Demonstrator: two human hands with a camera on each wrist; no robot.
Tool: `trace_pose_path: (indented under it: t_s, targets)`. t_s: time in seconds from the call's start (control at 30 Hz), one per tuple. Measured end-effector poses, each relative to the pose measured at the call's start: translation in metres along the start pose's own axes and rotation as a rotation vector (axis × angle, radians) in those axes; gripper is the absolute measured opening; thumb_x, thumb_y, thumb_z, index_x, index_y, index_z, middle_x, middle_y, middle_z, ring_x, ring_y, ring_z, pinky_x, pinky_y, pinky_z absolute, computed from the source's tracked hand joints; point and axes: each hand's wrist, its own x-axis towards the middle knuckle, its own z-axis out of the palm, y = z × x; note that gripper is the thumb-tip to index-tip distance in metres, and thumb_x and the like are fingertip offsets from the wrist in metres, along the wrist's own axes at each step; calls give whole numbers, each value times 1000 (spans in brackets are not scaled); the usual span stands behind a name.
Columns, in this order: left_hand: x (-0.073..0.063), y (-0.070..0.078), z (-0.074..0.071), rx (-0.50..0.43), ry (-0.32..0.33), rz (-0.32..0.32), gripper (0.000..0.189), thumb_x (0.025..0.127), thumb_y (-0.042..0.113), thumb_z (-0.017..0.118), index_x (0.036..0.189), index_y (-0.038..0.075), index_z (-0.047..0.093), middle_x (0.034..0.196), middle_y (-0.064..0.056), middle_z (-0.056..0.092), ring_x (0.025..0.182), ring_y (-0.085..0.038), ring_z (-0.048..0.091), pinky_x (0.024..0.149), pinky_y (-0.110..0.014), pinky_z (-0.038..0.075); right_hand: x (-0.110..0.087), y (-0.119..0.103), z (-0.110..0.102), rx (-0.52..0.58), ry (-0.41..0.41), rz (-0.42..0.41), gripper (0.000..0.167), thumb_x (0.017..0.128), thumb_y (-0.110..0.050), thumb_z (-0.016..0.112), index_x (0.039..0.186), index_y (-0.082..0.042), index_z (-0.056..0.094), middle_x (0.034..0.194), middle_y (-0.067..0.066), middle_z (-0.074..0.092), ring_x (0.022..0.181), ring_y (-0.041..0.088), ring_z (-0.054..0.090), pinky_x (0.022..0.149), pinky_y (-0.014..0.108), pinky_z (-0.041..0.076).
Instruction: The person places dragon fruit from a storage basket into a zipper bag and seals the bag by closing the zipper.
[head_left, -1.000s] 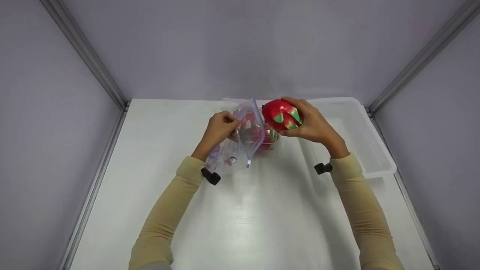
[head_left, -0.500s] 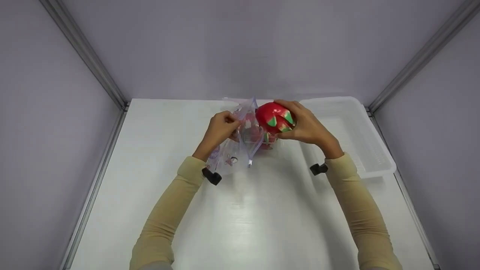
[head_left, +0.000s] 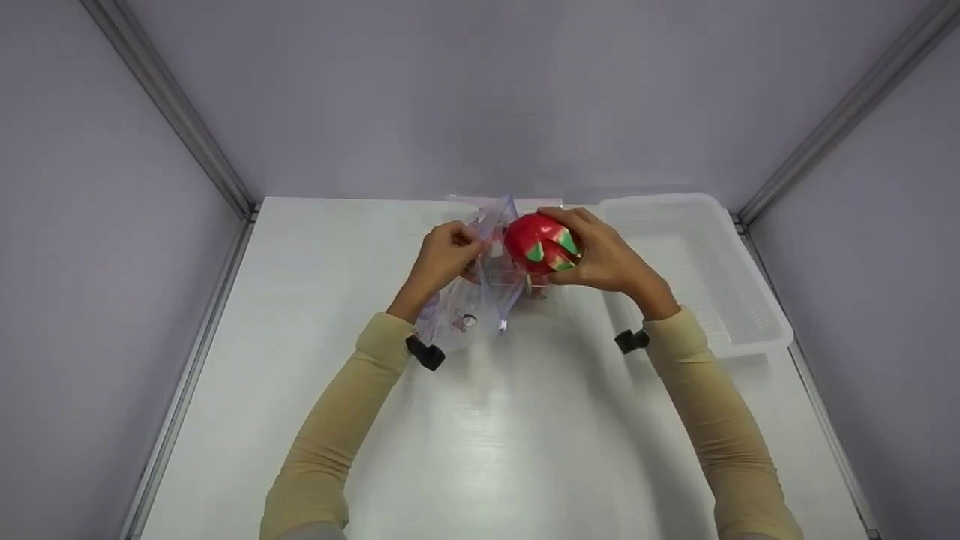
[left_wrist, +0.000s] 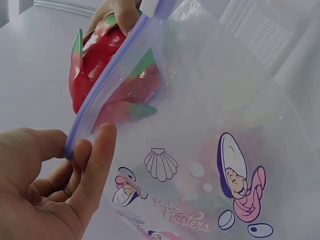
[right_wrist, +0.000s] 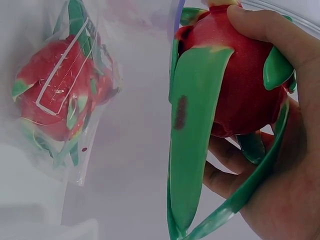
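Note:
My left hand (head_left: 441, 259) pinches the purple zip edge of a clear zip bag (left_wrist: 170, 187) printed with shells and cartoon oysters. The bag's mouth gapes toward the right. There my right hand (head_left: 613, 259) grips a red dragon fruit (head_left: 531, 238) with green-tipped scales, thumb on one side and fingers round the other. In the left wrist view the fruit lies across the zip edge, partly seen through the plastic. Another red and green dragon fruit (right_wrist: 55, 90) shows through clear plastic in the right wrist view; whether that is the same bag I cannot tell.
A white plastic basket (head_left: 750, 349) stands at the right on the white table (head_left: 480, 450). Grey walls with metal edge posts close in the back and both sides. A black wrist camera (head_left: 425, 352) sits on the left sleeve.
My right hand has moved left and slightly nearer with the dragon fruit, bringing it into the bag's mouth. The left hand has stayed almost still, holding the zip edge.

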Motion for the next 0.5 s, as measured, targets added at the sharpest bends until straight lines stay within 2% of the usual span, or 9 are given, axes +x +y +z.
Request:
trace_pose_path:
  t_s: [0.23, 0.5]
  targets:
    - [0, 0, 1, 9, -5, -11, 13, 103, 16, 69, 101, 3, 66, 83, -8, 64, 59, -14, 63, 61, -33, 65, 3, -1, 5, -36, -25, -15, 98, 77, -35, 96, 160, -35, 46, 147, 11, 55, 133, 32, 58, 106, 57, 57]
    - [1, 0, 4, 52, -12, -5, 11, 103, 13, 67, 106, 3, 67, 85, -6, 61, 59, -13, 62, 62, -31, 65, 7, -8, 12, -80, -54, -10, 100, 74, -32, 98, 160, -36, 47, 147, 11, 56, 131, 32, 60, 104, 56, 58]
